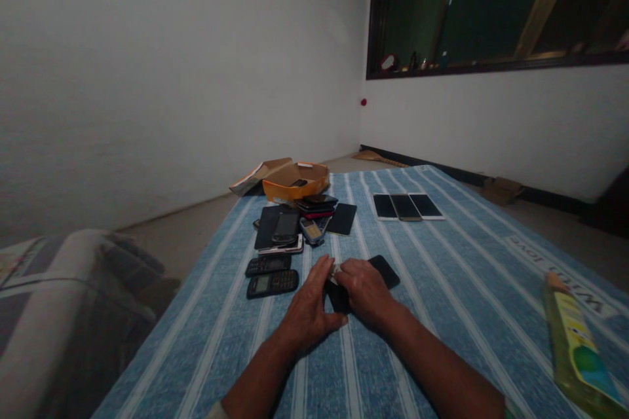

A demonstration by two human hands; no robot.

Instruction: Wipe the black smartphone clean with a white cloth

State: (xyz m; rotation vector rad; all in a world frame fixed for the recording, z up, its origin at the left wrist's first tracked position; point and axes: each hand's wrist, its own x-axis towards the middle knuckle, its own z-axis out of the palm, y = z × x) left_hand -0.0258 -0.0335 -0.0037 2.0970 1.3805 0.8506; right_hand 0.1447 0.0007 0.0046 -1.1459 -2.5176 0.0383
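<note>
My left hand (307, 311) holds a dark smartphone (338, 299) by its edge, fingers along the far side and thumb at the near end. Over the same phone bends my right hand (366, 288), its fingers curled down; a small pale bit of something shows at the fingertips, too hidden to name. Another black smartphone (386, 272) lies just beyond the right hand, partly covered by it. To the left of my hands are two black keypad phones, one nearer (272, 283) and one farther (268, 264).
Beyond my hands, several phones are piled by a grey-blue keypad phone (311, 231). Behind them stands an open orange cardboard box (295, 191). Three smartphones (407, 207) lie side by side at the right. A yellow-green bottle (574, 347) rests on the striped bedsheet (457, 314).
</note>
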